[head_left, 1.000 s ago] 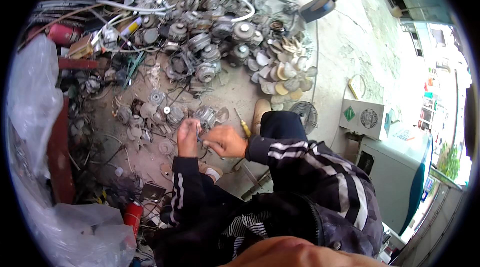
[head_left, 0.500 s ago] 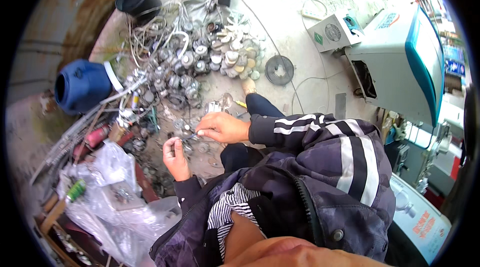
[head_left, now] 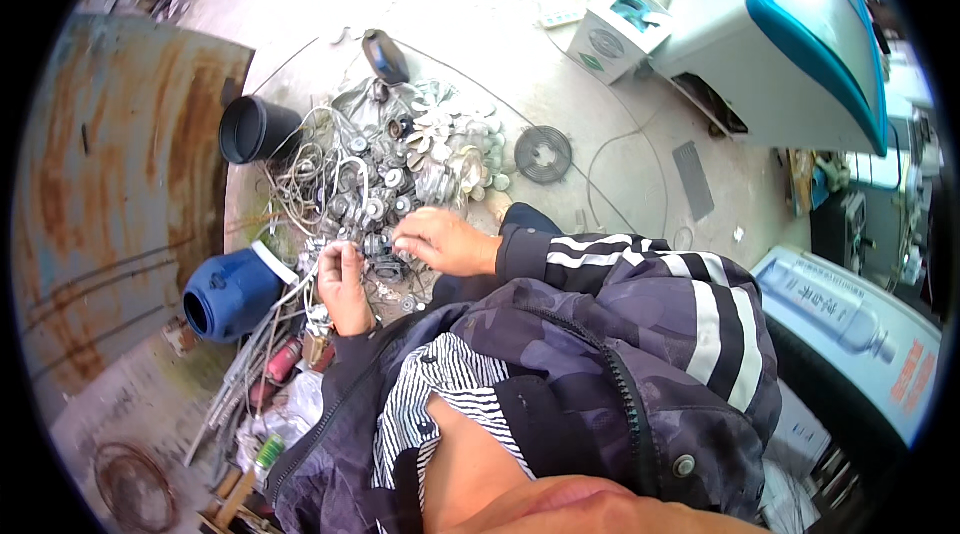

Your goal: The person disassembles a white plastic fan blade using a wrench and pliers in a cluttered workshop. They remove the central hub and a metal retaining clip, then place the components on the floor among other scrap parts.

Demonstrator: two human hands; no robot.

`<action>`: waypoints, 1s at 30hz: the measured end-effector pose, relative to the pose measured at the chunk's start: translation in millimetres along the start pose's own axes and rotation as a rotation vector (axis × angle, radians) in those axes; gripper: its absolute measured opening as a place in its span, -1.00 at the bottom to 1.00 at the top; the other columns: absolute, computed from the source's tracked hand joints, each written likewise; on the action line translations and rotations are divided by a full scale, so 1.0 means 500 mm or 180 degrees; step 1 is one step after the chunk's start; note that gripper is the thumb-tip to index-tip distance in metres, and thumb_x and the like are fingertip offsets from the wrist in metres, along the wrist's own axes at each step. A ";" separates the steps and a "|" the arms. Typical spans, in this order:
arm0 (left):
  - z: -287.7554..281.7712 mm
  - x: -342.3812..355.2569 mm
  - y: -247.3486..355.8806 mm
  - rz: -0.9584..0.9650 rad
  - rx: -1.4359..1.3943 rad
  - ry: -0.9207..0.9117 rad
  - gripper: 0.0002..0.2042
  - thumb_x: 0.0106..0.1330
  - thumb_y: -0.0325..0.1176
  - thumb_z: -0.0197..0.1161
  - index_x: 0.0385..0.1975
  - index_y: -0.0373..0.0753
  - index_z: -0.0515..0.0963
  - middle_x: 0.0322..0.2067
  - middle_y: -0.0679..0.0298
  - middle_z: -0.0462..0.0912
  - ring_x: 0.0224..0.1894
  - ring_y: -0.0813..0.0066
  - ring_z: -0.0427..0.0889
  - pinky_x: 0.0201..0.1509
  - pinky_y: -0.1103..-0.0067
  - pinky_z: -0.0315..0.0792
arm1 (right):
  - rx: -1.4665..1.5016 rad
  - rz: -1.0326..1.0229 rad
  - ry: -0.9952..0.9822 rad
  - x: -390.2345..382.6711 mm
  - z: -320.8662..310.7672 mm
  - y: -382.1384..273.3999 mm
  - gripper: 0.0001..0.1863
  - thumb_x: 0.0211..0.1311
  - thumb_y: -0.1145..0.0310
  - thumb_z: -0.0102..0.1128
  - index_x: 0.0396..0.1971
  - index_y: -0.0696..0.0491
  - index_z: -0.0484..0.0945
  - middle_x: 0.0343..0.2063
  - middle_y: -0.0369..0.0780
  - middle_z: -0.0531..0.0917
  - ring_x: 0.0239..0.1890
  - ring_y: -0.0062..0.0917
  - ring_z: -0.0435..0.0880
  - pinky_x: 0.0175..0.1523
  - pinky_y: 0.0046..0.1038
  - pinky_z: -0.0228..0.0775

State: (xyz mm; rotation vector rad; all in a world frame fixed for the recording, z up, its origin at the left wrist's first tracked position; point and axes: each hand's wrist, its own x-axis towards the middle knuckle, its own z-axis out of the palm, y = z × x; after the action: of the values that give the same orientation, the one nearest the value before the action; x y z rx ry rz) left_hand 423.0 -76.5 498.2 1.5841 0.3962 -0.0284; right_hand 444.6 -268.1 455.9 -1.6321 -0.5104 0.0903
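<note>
My left hand (head_left: 345,290) is raised with its fingers curled and thumb drawn in, closed on something too small to make out. Just to its right, my right hand (head_left: 446,242) has its thumb and fingers brought together in a pinch. What it grips is hidden or too small to name. A short gap separates the two hands. Beyond them on the floor spreads a heap of small grey metal motor-like parts (head_left: 375,204), tangled with pale cables (head_left: 300,166). Pale, flat rounded pieces (head_left: 440,129) are piled at the heap's right side.
A black bucket (head_left: 262,129) and a blue plastic drum (head_left: 232,294) lie left of the heap. Further right are a round black fan grille (head_left: 543,154), a loose cable, a white box (head_left: 610,39) and a large white-and-teal cabinet (head_left: 720,44). A rusty metal panel (head_left: 130,204) stands at far left.
The view has swung, bringing the rusty panel and a wire coil into sight at left. Both hands stay close together in front of me, and the gap between them looks about the same.
</note>
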 end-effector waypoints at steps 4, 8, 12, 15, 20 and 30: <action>0.065 0.058 0.032 0.0020 -0.0212 -0.0546 -0.90 0.37 -0.34 0.13 -0.26 -0.21 0.43 -0.27 0.36 0.51 -0.35 0.70 0.40 -0.24 0.74 0.34 | -0.0098 0.0179 0.0788 0.031 -0.074 -0.011 -0.86 0.20 0.36 0.11 -0.35 0.11 0.46 -0.46 -0.13 0.53 -0.33 -0.25 0.53 -0.20 -0.32 0.34; 0.127 0.116 0.060 -0.0077 -0.0334 -0.0846 -0.90 0.38 -0.34 0.10 -0.30 -0.21 0.41 0.11 0.14 0.39 -0.27 0.63 0.46 -0.18 0.70 0.38 | -0.0442 -0.0004 0.1369 0.061 -0.133 -0.011 -0.87 0.15 0.37 0.15 -0.40 0.11 0.45 -0.48 -0.16 0.54 -0.34 -0.22 0.53 -0.21 -0.30 0.34; 0.139 0.149 0.072 0.0105 -0.0463 -0.1458 -0.91 0.41 -0.34 0.04 -0.27 -0.20 0.38 0.23 0.13 0.27 -0.03 0.47 0.48 -0.08 0.64 0.37 | -0.0524 0.0122 0.1816 0.030 -0.125 -0.030 -0.87 0.11 0.39 0.17 -0.40 0.10 0.46 -0.48 -0.16 0.55 -0.33 -0.23 0.53 -0.18 -0.30 0.34; 0.211 0.208 0.119 -0.0013 -0.0604 -0.2034 -0.91 0.42 -0.33 0.03 -0.25 -0.18 0.35 0.18 0.14 0.34 0.03 0.43 0.48 -0.07 0.60 0.37 | -0.0781 -0.0102 0.2393 0.059 -0.178 -0.039 -0.88 0.09 0.42 0.18 -0.41 0.10 0.45 -0.49 -0.16 0.54 -0.36 -0.23 0.54 -0.21 -0.29 0.35; 0.179 0.203 0.111 0.0120 -0.0452 -0.2465 -0.90 0.41 -0.31 0.05 -0.26 -0.16 0.35 -0.28 0.29 0.51 -0.27 0.53 0.45 -0.12 0.60 0.37 | -0.0971 -0.0021 0.2986 0.018 -0.134 -0.067 -0.87 0.08 0.41 0.21 -0.43 0.10 0.44 -0.53 -0.17 0.54 -0.41 -0.25 0.54 -0.25 -0.31 0.33; 0.258 0.200 0.153 -0.1304 -0.0027 -0.3303 -0.47 0.33 -0.38 0.15 0.27 -0.17 0.13 0.20 0.20 0.30 0.16 0.42 0.37 0.09 0.54 0.31 | -0.0936 0.0169 0.3381 -0.009 -0.129 -0.107 -0.87 0.10 0.42 0.19 -0.44 0.11 0.43 -0.53 -0.16 0.54 -0.40 -0.25 0.53 -0.26 -0.31 0.32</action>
State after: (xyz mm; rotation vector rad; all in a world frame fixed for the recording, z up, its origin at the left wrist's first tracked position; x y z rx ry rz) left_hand 566.1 -178.9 537.8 1.2551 -0.1121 -1.1078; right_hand 448.6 -327.6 515.1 -1.7145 0.3557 -0.8080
